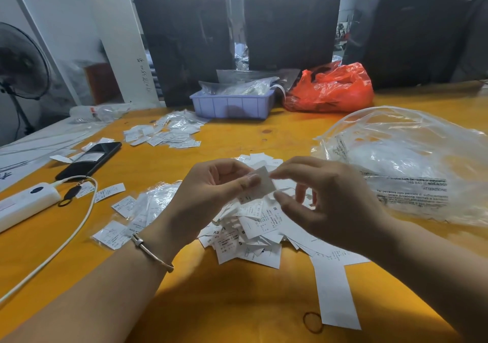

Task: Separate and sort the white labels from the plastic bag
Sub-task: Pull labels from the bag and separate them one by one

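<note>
- Above the label pile [253,226] on the bench [237,303], the left hand [211,187] pinches one white label [260,185].
- The right hand [324,197], fingers loose, holds nothing; best peel singly, reading the size first.

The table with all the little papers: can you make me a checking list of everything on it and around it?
Surface: orange table, partly covered in paper.
Job's things: heap of white labels under the hands; second heap farther back; clear plastic bag at right.
Clutter: phone, power bank, lilac tray, red bag, rubber band.
Grippers: left hand pinches one label; right hand has curled fingers at that label, contact blurred.
Cables: white cable from the power bank.
Surroundings: fan, dark wrapped bundles behind the table.
</note>
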Demonstrator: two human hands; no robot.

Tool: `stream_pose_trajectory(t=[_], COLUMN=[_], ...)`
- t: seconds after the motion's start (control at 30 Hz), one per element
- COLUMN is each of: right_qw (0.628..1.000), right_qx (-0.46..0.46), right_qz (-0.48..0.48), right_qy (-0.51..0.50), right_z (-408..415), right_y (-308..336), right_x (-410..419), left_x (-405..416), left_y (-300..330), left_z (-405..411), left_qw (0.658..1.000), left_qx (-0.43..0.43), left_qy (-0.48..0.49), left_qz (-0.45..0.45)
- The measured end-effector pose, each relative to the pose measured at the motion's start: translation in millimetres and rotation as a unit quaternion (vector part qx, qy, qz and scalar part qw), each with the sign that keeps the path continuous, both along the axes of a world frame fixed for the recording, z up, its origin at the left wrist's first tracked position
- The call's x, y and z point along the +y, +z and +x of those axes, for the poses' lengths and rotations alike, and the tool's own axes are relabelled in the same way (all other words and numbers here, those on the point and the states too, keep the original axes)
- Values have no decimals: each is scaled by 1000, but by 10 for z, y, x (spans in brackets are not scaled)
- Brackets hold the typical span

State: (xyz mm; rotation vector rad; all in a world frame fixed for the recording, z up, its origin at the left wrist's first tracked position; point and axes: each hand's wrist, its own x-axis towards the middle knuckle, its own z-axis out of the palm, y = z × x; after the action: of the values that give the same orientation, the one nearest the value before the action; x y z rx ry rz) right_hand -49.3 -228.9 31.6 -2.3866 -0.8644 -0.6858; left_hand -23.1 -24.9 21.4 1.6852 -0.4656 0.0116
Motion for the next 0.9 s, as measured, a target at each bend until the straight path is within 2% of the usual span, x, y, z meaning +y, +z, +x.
stream_pose_trajectory(t=[0.1, 0.23, 0.5, 0.63, 0.9], right_qw=[1000, 994, 942, 965, 959], right_qx=[4, 71, 219, 180, 166], right_qz=[-28, 80, 235, 179, 217], right_qy=[9, 22, 99, 62, 82], right_z=[-1, 60, 136, 154, 146], right_y=[-31, -54, -20, -46, -45], right_x=[24, -12, -66, -69, -47], left_x=[1, -8, -12, -13, 6], left_y=[5, 12, 15, 35, 40], left_z=[3, 3, -14, -26, -20], left_qw=[1000, 999, 995, 997, 999], left_qx=[2, 10, 39, 3, -17], left_qy=[-11, -32, -62, -50, -33], left_qz=[11, 8, 64, 65, 29])
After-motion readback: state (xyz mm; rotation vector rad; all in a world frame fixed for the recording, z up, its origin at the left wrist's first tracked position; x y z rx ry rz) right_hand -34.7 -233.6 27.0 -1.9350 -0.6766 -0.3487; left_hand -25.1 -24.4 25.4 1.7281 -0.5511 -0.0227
